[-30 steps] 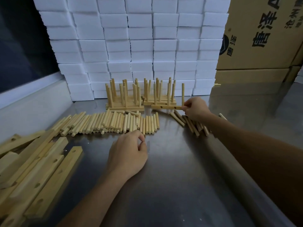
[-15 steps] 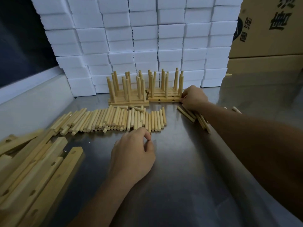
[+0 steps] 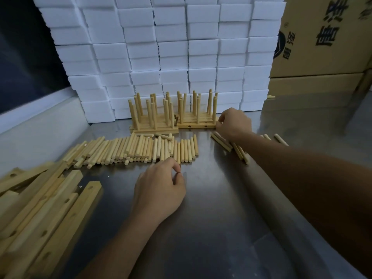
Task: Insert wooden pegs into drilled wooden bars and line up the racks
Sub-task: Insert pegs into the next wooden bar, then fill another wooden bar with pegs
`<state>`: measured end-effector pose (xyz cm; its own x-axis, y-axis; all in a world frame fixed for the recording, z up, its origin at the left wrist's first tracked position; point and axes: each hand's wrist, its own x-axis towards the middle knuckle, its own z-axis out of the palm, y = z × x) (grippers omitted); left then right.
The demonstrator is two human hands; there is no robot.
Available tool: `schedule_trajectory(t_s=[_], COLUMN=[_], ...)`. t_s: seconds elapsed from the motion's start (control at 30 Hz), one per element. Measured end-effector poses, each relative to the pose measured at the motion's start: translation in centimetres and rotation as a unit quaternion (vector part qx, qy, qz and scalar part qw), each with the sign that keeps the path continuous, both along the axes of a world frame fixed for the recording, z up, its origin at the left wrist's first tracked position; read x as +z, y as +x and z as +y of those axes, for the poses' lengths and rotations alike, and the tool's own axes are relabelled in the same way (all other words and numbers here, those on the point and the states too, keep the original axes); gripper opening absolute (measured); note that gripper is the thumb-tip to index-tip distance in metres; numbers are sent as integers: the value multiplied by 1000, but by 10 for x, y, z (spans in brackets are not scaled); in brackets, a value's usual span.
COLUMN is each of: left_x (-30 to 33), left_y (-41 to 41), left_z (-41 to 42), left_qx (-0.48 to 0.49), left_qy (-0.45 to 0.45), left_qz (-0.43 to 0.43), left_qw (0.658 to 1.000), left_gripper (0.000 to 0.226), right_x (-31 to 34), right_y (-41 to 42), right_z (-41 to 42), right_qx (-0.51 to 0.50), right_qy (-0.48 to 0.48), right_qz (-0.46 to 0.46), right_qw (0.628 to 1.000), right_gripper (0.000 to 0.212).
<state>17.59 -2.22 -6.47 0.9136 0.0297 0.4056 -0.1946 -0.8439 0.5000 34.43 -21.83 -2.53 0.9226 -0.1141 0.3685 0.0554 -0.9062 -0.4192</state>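
Lining-up step: right hand (image 3: 234,122) grips end of pale pegged wooden rack (image 3: 196,119), far centre on steel surface (image 3: 221,218). Left hand (image 3: 159,190) pinches loose wooden peg (image 3: 178,154), near row. Next: likely fresh drilled bar (image 3: 60,222).

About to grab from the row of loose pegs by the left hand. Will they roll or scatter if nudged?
Probably yes. The loose pegs are smooth round sticks lying side by side on a shiny metal table, so a sideways push would likely roll them. They look stiff and light. The left hand reaches their near ends; pinching one end may disturb neighbours.
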Motion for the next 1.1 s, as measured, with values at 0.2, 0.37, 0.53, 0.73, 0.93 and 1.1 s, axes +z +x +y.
schedule_trajectory(t_s=[0.2,0.37,0.53,0.73,0.93,1.1], left_x=[5,12,23,29,27,29], left_y=[-4,-15,-27,-32,-33,-33], left_z=[-3,-1,11,21,16,18], left_qx=[16,79,227,268,166,221], left_qy=[10,48,225,189,174,227], left_qz=[19,-30,57,201,78,48], left_qw=[1000,995,946,923,968,947], left_gripper=[9,10,27,50,17,19], right_x=[10,11,3,-4,-8,-5], right_y=[-40,-83,-118,-131,-137,-140], right_z=[-3,-11,-25,-31,-28,-25], right_qx=[29,58,75,62,59,62], right_qy=[17,55,100,114,128,160], right_qz=[-18,-35,-31,-51,-45,-42], right_qw=[999,996,992,990,989,984], right_gripper=[19,21,17,19,19,17])
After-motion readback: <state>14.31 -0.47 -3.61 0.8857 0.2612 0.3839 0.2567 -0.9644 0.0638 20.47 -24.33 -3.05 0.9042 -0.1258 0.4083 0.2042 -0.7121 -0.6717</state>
